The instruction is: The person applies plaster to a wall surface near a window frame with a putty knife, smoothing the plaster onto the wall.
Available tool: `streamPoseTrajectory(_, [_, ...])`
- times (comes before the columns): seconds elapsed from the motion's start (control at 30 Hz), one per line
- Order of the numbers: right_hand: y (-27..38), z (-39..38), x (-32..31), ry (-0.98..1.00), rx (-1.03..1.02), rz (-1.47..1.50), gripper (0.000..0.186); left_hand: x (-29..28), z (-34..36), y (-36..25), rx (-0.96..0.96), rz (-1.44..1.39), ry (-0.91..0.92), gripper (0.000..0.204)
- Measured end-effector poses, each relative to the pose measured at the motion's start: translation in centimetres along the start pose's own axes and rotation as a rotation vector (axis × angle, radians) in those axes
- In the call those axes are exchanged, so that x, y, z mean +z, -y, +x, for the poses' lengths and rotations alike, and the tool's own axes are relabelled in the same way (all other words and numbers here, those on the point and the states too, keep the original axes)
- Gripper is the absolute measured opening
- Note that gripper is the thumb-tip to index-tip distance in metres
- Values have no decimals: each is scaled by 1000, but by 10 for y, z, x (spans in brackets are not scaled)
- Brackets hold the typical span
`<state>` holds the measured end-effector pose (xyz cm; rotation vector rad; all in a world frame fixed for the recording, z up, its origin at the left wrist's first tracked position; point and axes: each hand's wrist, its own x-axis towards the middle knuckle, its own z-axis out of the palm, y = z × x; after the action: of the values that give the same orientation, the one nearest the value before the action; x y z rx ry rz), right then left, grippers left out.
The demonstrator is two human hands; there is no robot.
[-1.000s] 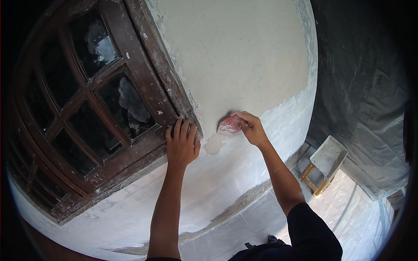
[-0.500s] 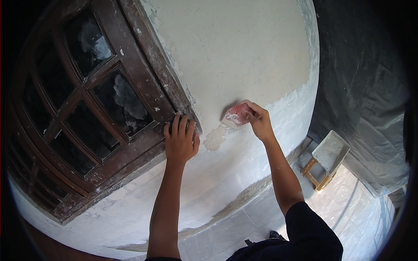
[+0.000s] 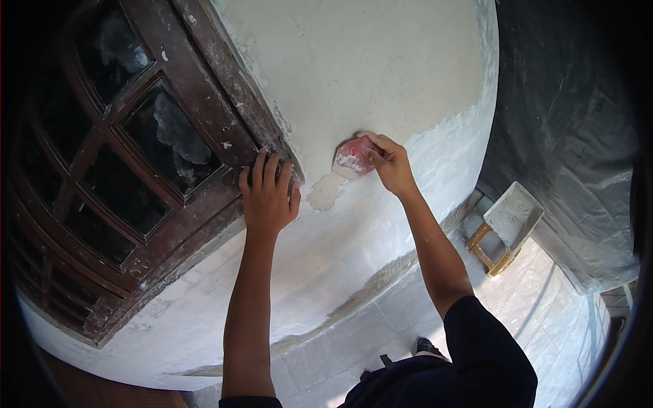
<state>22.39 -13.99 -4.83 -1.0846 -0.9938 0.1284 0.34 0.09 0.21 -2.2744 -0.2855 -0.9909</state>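
My right hand [image 3: 392, 166] pinches a flat red putty scraper [image 3: 352, 154] smeared with pale filler. Its edge rests against the plastered wall [image 3: 381, 75], just above a damp-looking beige patch of filler [image 3: 326, 192]. My left hand [image 3: 268, 200] lies with fingers spread on the lower corner of the brown wooden window frame [image 3: 228, 61], left of the patch. Nothing shows in its grasp. Part of the scraper's upper edge is covered by my right fingers.
A whitish, filler-coated tray [image 3: 515, 212] sits on a small wooden stool [image 3: 491, 251] at the right. Dark plastic sheeting [image 3: 564, 136] hangs behind it. Grey tiles [image 3: 347, 347] cover the floor below the wall. Dark glass panes [image 3: 173, 132] fill the window.
The whole view has shifted, so wall, window and tray appear higher and farther left. The scraper remains by the filler patch, which looks slightly larger. My left hand stays on the frame.
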Motion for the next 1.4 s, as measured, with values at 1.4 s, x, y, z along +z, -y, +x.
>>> streamPoseTrajectory(1.4, [-30, -59, 36, -482, 112, 428, 38, 1, -1, -4, 23, 48, 27, 40])
